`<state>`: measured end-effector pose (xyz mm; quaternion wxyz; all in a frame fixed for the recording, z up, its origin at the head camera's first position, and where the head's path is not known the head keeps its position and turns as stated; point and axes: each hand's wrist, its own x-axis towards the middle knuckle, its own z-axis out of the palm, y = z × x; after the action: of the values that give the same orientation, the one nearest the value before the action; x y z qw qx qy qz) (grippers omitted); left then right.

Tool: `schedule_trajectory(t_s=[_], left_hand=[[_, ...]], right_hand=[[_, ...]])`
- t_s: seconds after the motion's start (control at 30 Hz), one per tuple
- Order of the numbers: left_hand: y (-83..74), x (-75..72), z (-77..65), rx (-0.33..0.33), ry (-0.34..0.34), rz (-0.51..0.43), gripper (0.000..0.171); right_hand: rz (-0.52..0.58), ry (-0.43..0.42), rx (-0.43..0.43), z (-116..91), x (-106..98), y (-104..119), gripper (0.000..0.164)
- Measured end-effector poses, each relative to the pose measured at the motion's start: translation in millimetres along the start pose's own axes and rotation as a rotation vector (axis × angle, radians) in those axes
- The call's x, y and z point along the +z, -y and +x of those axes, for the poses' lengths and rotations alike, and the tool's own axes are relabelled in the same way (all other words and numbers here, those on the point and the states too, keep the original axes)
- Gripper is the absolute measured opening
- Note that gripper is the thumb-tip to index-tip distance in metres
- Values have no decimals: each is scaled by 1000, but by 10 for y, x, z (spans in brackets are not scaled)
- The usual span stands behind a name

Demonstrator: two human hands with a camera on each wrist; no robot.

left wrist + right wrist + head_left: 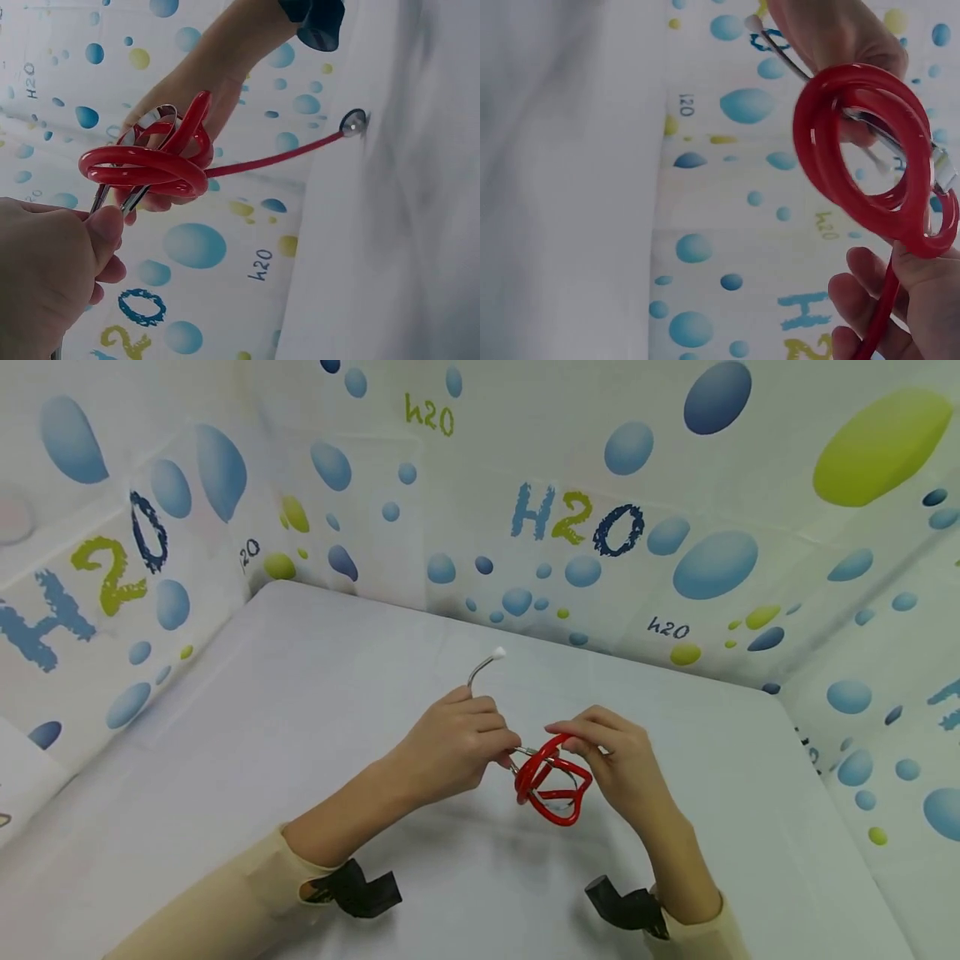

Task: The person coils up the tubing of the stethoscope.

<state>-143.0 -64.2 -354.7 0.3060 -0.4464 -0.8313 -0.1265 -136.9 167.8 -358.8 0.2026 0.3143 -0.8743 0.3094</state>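
Both hands hold a stethoscope with red tubing (531, 774) raised over the table. My left hand (465, 739) grips the metal ear tubes, and one white ear tip (499, 652) sticks out beyond its fingers. Opposite it, my right hand (618, 760) pinches the red tubing between thumb and fingers. Between the hands, the tubing (821, 150) is looped over itself in a tangle around the metal part. In the left wrist view a single length of tube runs from the tangle down to the chest piece (354, 122), which hangs right at the table surface.
A white table (322, 652) lies under both hands. Behind and beside it hangs a white sheet (480, 468) printed with blue and green drops and H2O lettering. Black wrist mounts (360, 889) are strapped at both sleeves.
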Motion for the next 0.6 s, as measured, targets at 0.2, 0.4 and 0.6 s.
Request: schedule_trajectory(t_s=[0.2,0.4,0.6], left_hand=[[-19,-26,14,-34,-46,-60,10],[-53,-72,27,-54,-100,-110,11],[-35,-159,37,-70,-159,-132,13]], right_hand=[[102,16,38,-9,65,-29,25],[211,81,49,-15,108,-56,27],[228,84,21,-13,141,-44,34]])
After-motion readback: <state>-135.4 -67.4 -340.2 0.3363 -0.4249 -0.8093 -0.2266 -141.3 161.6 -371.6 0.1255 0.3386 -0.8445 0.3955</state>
